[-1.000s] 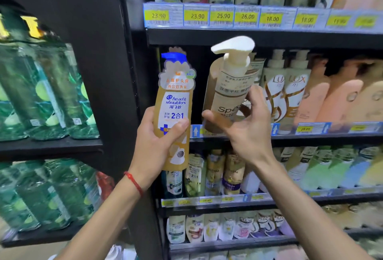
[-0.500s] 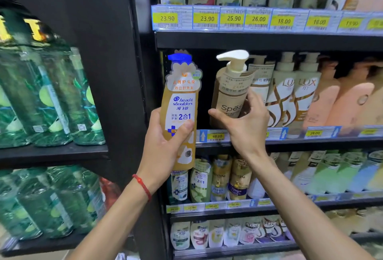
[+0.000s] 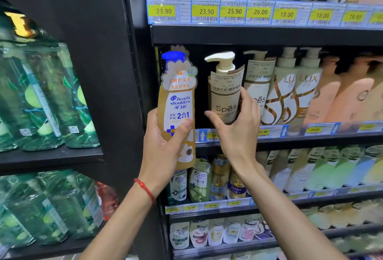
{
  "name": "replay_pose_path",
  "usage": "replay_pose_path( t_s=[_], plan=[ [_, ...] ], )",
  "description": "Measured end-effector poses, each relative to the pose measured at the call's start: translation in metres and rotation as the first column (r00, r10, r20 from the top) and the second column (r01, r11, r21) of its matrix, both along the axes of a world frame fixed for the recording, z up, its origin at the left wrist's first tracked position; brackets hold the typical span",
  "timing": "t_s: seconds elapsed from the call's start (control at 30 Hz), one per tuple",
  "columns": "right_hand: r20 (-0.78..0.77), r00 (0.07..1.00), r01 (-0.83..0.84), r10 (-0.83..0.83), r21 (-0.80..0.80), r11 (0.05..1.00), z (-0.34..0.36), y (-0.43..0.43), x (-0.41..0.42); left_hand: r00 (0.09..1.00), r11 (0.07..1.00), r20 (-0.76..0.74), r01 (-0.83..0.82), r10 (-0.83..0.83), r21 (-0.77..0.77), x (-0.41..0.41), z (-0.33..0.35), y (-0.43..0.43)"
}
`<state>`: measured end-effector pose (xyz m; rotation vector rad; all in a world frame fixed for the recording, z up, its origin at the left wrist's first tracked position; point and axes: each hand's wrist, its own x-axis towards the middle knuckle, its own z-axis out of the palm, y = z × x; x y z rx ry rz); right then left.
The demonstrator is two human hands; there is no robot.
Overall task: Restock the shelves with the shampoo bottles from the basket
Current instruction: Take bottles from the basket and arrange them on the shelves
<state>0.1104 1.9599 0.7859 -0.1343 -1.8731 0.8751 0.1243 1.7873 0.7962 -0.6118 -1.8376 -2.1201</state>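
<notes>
My left hand grips an amber Head & Shoulders bottle with a blue cap, upright in front of the left end of the middle shelf. A beige Spes pump bottle stands upright on that shelf. My right hand wraps its lower part, thumb on the left, fingers on the right. A second Spes bottle stands just right of it. The basket is out of view.
Lux bottles and pink bottles fill the shelf to the right. A dark gap lies between the two held bottles. Price tags line the upper shelf edge. Smaller bottles stand on lower shelves. Green bottles sit on the left rack.
My right hand carried the Spes pump bottle back and down and stood it on the middle shelf. The left hand with the Head & Shoulders bottle stayed about where it was.
</notes>
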Motion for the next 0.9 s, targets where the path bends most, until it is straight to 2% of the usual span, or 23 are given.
replay_pose_path(
  t_s=[0.33, 0.63, 0.9],
  plan=[
    [0.023, 0.999, 0.039, -0.039, 0.007, 0.999, 0.0019, 0.0008, 0.0022, 1.000, 1.000, -0.007, -0.011, 0.011, -0.023, -0.0019, -0.0044, 0.0000],
    [0.039, 0.979, 0.198, -0.202, 0.085, 0.977, 0.0026, -0.0043, -0.0054, 1.000, 0.999, -0.004, -0.016, 0.016, -0.035, -0.0032, -0.0066, -0.0007],
    [0.020, 0.983, 0.183, -0.185, 0.075, 0.980, -0.0056, -0.0023, -0.0064, 1.000, 0.999, -0.004, -0.016, 0.015, -0.037, -0.0056, -0.0089, 0.0002]
  ],
)
